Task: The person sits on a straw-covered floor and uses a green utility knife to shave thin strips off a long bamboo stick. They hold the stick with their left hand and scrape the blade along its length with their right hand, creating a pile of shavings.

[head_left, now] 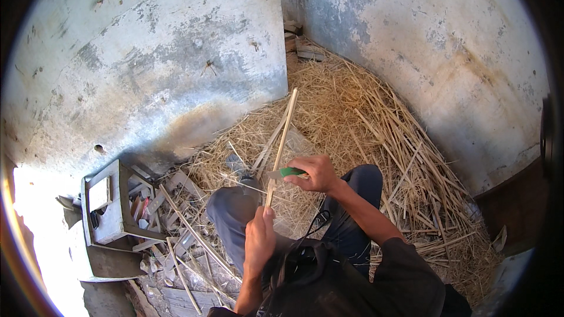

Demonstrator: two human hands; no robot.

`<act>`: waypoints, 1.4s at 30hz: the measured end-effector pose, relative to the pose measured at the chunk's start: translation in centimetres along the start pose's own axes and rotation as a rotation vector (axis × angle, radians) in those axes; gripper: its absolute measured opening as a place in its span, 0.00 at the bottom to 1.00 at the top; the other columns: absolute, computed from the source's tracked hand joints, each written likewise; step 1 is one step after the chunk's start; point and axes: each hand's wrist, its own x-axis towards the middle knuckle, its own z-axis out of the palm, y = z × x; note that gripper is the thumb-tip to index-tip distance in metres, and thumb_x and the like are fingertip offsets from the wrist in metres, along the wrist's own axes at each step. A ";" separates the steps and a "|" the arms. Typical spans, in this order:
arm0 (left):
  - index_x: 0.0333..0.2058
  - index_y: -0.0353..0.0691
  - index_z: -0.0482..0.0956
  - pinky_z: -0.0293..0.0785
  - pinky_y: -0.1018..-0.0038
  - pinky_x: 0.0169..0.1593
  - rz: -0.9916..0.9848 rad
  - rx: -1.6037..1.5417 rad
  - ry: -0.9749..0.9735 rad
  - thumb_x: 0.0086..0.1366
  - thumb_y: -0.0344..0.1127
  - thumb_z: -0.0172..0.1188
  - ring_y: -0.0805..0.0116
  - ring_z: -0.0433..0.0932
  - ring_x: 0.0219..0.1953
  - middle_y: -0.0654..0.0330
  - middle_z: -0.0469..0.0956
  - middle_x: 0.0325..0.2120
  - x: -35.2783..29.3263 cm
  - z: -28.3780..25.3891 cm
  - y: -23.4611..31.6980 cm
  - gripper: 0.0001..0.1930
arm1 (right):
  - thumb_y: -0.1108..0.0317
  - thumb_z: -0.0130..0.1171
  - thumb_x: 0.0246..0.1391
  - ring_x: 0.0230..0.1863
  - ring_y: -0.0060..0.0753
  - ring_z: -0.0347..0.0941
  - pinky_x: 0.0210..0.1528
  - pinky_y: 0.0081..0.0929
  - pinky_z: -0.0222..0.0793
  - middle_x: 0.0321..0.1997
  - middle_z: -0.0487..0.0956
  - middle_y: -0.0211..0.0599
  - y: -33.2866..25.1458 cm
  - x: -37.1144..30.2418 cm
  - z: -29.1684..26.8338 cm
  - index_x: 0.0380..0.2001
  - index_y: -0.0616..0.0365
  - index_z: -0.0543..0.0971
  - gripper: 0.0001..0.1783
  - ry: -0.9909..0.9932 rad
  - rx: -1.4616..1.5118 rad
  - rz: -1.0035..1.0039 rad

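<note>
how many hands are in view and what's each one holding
2. The left hand grips the lower end of a long thin stick; the right hand holds a green-handled knife against it. No other hands visible.

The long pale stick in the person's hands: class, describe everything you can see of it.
The stick is a thin, straight, pale strip, like split cane or bamboo. It slants up and away over the straw pile. The left hand grips its lower end; the right hand presses a green-handled knife against it slightly higher up.
</note>
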 end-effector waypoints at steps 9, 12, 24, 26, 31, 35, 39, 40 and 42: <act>0.38 0.32 0.71 0.68 0.42 0.35 0.029 0.110 0.036 0.83 0.36 0.49 0.27 0.78 0.32 0.34 0.76 0.24 -1.0 0.0 0.0 0.14 | 0.42 0.71 0.63 0.26 0.37 0.85 0.29 0.34 0.79 0.29 0.87 0.34 -0.4 0.8 -1.1 0.37 0.54 0.89 0.24 0.036 -0.069 0.018; 0.38 0.32 0.71 0.69 0.42 0.35 0.006 0.138 0.025 0.83 0.36 0.50 0.26 0.78 0.32 0.34 0.76 0.25 -1.8 -0.1 -0.2 0.13 | 0.42 0.70 0.63 0.25 0.36 0.85 0.28 0.34 0.78 0.29 0.87 0.34 0.3 0.7 -1.3 0.37 0.54 0.89 0.24 0.080 -0.101 0.016; 0.39 0.34 0.71 0.69 0.41 0.35 -0.052 0.189 -0.082 0.83 0.37 0.49 0.26 0.79 0.32 0.34 0.77 0.25 -5.2 -2.3 0.0 0.13 | 0.41 0.64 0.70 0.19 0.26 0.77 0.21 0.28 0.67 0.20 0.81 0.30 3.0 2.0 -4.3 0.39 0.52 0.88 0.24 0.231 -0.201 0.284; 0.39 0.34 0.72 0.69 0.41 0.35 -0.056 0.184 -0.095 0.83 0.37 0.49 0.27 0.78 0.32 0.34 0.77 0.25 -5.7 -2.4 -0.2 0.13 | 0.41 0.64 0.71 0.18 0.26 0.76 0.21 0.30 0.66 0.19 0.80 0.28 3.7 1.7 -4.4 0.39 0.50 0.89 0.23 0.249 -0.249 0.271; 0.39 0.34 0.72 0.69 0.42 0.35 -0.058 0.194 -0.079 0.83 0.38 0.49 0.27 0.79 0.32 0.35 0.77 0.25 -6.0 -2.8 -0.6 0.14 | 0.40 0.62 0.72 0.20 0.28 0.79 0.22 0.32 0.68 0.23 0.83 0.31 3.2 1.9 -4.1 0.39 0.52 0.88 0.25 0.232 -0.255 0.270; 0.39 0.34 0.72 0.69 0.42 0.36 -0.080 0.183 -0.145 0.84 0.38 0.49 0.27 0.79 0.34 0.35 0.78 0.25 -6.6 -3.5 -0.3 0.14 | 0.36 0.55 0.75 0.24 0.25 0.77 0.27 0.32 0.68 0.25 0.81 0.34 9.2 0.1 -4.3 0.38 0.54 0.85 0.31 0.372 -0.363 0.602; 0.38 0.34 0.74 0.70 0.47 0.34 -0.081 0.095 -0.139 0.85 0.40 0.47 0.32 0.79 0.30 0.38 0.77 0.23 -7.1 -4.1 -1.6 0.17 | 0.41 0.50 0.79 0.18 0.15 0.52 0.22 0.25 0.49 0.18 0.60 0.19 6.4 2.1 -6.6 0.35 0.55 0.82 0.30 0.491 0.168 0.649; 0.38 0.34 0.75 0.70 0.48 0.34 -0.079 0.070 -0.130 0.85 0.41 0.46 0.35 0.79 0.28 0.40 0.76 0.22 -6.6 -4.3 -2.0 0.18 | 0.41 0.50 0.79 0.18 0.14 0.50 0.22 0.25 0.48 0.19 0.59 0.18 6.0 1.8 -6.3 0.36 0.55 0.82 0.29 0.470 0.209 0.642; 0.38 0.34 0.76 0.70 0.53 0.32 -0.109 0.042 -0.111 0.86 0.42 0.45 0.46 0.77 0.24 0.46 0.74 0.20 -5.3 -4.6 -1.9 0.19 | 0.44 0.52 0.79 0.20 0.12 0.50 0.24 0.23 0.47 0.20 0.60 0.16 5.0 1.4 -5.5 0.38 0.54 0.82 0.25 0.410 0.305 0.598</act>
